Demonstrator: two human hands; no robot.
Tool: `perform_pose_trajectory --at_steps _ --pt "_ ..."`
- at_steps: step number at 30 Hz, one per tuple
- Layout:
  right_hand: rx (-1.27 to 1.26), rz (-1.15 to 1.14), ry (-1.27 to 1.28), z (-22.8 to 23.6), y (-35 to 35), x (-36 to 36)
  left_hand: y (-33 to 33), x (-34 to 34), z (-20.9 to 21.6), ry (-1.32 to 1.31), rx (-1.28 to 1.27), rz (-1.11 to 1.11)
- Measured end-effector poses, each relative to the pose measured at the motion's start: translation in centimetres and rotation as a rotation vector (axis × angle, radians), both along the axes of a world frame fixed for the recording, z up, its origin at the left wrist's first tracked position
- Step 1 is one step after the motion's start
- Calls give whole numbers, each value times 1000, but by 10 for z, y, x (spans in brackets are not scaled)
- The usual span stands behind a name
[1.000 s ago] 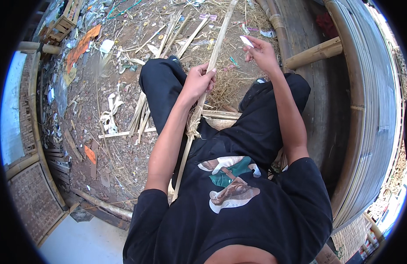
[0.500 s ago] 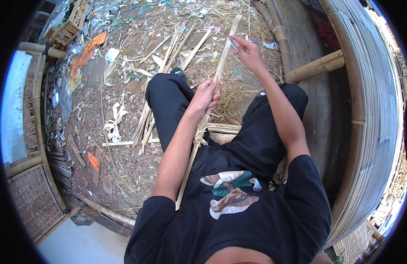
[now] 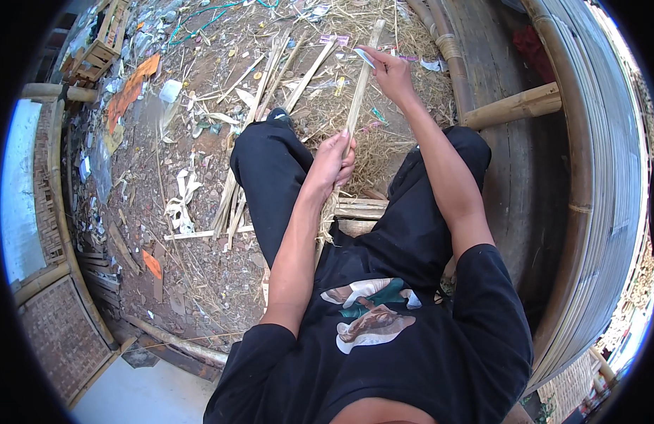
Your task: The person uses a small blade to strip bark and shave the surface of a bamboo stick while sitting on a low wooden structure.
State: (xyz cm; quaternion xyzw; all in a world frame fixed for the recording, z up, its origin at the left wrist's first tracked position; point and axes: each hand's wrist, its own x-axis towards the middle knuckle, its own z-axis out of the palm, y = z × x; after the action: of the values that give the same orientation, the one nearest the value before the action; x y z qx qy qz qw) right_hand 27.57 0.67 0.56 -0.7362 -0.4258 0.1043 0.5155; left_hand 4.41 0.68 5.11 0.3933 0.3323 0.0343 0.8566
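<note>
A long pale strip of split bamboo [image 3: 360, 88] slants up and away from my lap, between my knees. My left hand [image 3: 332, 164] is closed around it partway along. Farther out, my right hand [image 3: 393, 74] grips a knife whose short, shiny blade [image 3: 364, 58] points left across the strip near its far end. The handle is hidden in my fingers, and I cannot tell whether the blade touches the strip. Curled shavings [image 3: 328, 219] hang just below my left hand, beside my lap.
More split strips [image 3: 309, 74] lie on the littered dirt ahead and beside my left leg. Fine shavings [image 3: 366, 166] are heaped between my knees. A bamboo-railed bench [image 3: 507, 162] runs along my right. At the far left are a wooden crate [image 3: 99, 42] and an orange scrap [image 3: 133, 88].
My right hand has moved slightly left and away, and the blade now lies more sideways over the strip. My left forearm has swung a little to the right; its hand keeps its grip.
</note>
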Motion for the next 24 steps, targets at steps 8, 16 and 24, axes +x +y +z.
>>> perform_pose_trajectory --at_steps 8,16,24 --pt "-23 -80 -48 -4 2 -2 1 2 0 0 -40 14" --pt "-178 9 105 2 -3 -12 4 -1 -5 8 -86 25" --pt "-163 127 209 -3 -10 -31 7 -1 -8 0 -82 59"
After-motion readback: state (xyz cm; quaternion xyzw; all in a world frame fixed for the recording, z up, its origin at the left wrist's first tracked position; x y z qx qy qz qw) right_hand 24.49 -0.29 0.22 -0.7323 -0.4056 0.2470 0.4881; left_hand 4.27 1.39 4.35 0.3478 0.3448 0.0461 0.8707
